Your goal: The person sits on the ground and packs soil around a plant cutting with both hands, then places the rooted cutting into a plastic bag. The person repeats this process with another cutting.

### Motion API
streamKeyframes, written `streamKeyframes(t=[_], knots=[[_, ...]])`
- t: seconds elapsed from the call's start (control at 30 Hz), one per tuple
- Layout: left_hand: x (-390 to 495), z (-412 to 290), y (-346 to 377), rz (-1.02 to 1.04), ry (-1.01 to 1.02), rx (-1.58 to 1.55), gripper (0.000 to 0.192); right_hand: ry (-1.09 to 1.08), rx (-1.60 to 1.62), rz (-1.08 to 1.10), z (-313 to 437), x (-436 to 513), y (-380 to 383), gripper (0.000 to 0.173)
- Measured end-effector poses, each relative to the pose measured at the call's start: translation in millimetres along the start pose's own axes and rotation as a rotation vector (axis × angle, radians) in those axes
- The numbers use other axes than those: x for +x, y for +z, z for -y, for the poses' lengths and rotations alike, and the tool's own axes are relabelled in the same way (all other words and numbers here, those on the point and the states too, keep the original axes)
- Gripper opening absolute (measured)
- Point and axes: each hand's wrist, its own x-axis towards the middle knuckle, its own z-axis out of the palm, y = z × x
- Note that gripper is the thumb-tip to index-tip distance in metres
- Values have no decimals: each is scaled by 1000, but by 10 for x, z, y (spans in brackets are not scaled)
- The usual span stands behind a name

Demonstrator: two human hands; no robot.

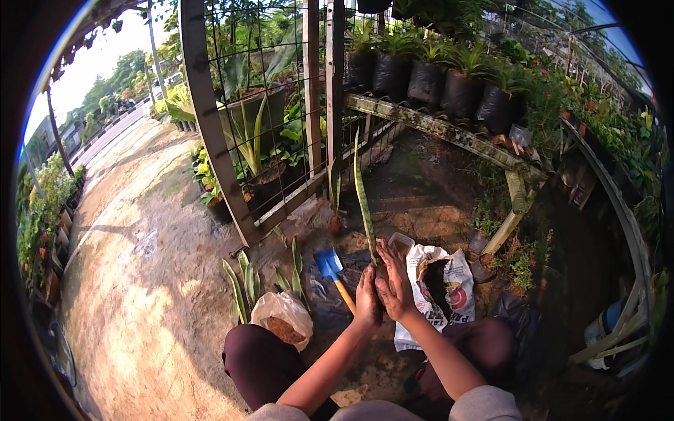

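Both my soil-stained hands are pressed around the base of a tall, upright snake plant leaf [362, 192]. My left hand [368, 300] is on the left side of the base and my right hand [394, 284] on the right, fingers pointing forward. What lies between the palms is hidden. Left of them, a trowel with a blue blade [328, 262] and a yellow handle lies on dark plastic sheeting. A translucent bag of brown material [287, 321] stands by my left knee. To the right lies an opened white printed sack [461, 279] with dark soil inside.
More snake plants [246, 281] stand behind the translucent bag. A metal mesh gate [221, 126] rises ahead on the left. Ahead right, a weathered bench [447, 129] bears several plants in black polybags [427, 81]. A clear plastic container [402, 242] sits behind the sack.
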Motion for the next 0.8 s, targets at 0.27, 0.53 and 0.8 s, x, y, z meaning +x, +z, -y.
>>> streamKeyframes(t=[0.27,0.53,0.8], knots=[[30,-5,-39,124,-9,-99,53,195,586,-104,-83,-55,42,65],[201,-1,-194,62,126,302,49,215,-38,76,13,-29,-1,72],[173,-39,-148,74,-110,-116,49,203,429,59,97,16,35,78]])
